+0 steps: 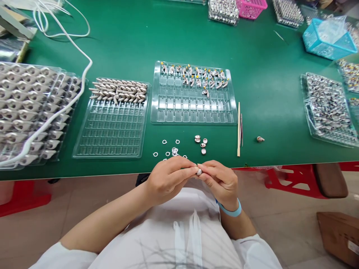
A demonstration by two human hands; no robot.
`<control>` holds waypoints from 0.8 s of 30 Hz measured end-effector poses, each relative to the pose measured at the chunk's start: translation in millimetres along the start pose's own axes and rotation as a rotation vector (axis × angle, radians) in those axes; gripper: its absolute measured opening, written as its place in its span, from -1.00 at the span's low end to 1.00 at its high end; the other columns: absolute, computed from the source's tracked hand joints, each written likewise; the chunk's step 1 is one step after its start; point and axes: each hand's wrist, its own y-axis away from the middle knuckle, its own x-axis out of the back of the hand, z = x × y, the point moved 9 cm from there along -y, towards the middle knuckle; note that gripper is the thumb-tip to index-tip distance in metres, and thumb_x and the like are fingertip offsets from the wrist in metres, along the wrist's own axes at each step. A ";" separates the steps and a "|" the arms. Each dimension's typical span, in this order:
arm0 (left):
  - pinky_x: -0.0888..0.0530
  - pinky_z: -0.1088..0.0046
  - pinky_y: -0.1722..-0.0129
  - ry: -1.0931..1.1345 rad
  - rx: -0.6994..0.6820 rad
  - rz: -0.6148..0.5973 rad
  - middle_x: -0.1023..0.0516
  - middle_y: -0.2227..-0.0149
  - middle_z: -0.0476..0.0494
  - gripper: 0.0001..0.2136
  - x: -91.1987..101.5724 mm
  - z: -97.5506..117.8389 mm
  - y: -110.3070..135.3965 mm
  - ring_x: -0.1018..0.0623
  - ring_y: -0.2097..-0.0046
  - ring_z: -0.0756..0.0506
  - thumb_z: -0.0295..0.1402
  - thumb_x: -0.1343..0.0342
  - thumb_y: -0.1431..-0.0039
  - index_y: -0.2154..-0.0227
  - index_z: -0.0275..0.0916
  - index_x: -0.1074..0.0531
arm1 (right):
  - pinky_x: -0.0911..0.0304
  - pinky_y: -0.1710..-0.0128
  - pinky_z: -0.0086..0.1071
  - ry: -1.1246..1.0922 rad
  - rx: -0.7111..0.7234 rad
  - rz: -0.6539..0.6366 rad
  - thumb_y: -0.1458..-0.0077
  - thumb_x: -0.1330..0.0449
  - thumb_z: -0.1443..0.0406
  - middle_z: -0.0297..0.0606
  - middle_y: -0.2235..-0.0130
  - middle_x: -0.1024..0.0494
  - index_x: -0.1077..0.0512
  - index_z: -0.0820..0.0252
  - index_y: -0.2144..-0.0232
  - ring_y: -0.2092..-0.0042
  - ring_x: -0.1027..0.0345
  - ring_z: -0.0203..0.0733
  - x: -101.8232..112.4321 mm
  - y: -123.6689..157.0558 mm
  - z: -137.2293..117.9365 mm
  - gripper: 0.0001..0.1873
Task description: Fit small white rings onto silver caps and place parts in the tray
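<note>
Between the fingertips of my left hand (172, 175) and my right hand (220, 179) is a small whitish-grey part (199, 172). Both hands pinch it at the table's front edge, and fingers cover most of it. Just beyond my left hand lie small white rings with tabs (174, 151), some of them heaped. Several small round metallic caps (203, 145) sit past my fingertips. To the right, a wooden stick (239, 130) lies alongside thin tweezers (242, 129). A single beige, curved part (260, 139) rests farther right.
A clear tray (193, 121) ahead holds partly assembled pieces in its upper rows. Another tray (109, 149) carries beige parts at its far end. Stacked full trays (28, 112) stand left, under a white cable (86, 71). A filled tray (328, 104) and blue basket (316, 46) are right.
</note>
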 end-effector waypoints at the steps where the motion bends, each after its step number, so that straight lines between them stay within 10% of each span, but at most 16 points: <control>1: -0.52 0.46 0.35 -0.002 -0.006 0.003 -0.57 0.32 -0.20 -0.79 0.0 0.3 0.2 -0.54 0.28 -0.04 -0.62 -0.06 -0.13 0.19 -0.28 -0.43 | -0.43 0.34 -0.35 0.002 0.001 0.001 -0.04 -0.23 0.46 -0.24 0.24 -0.57 -0.47 0.00 0.08 0.24 -0.46 -0.23 0.0 0.0 0.0 -0.61; 24: -0.51 0.46 0.39 -0.014 -0.038 -0.005 -0.56 0.36 -0.22 -0.82 -0.5 2.6 1.8 -0.53 0.32 -0.04 -0.65 -0.05 -0.11 0.26 -0.33 -0.43 | -0.44 0.42 -0.37 0.183 0.230 -0.010 -0.03 -0.20 0.50 -0.21 0.28 -0.56 -0.44 0.07 0.05 0.33 -0.46 -0.25 -2.1 -0.5 -24.0 -0.57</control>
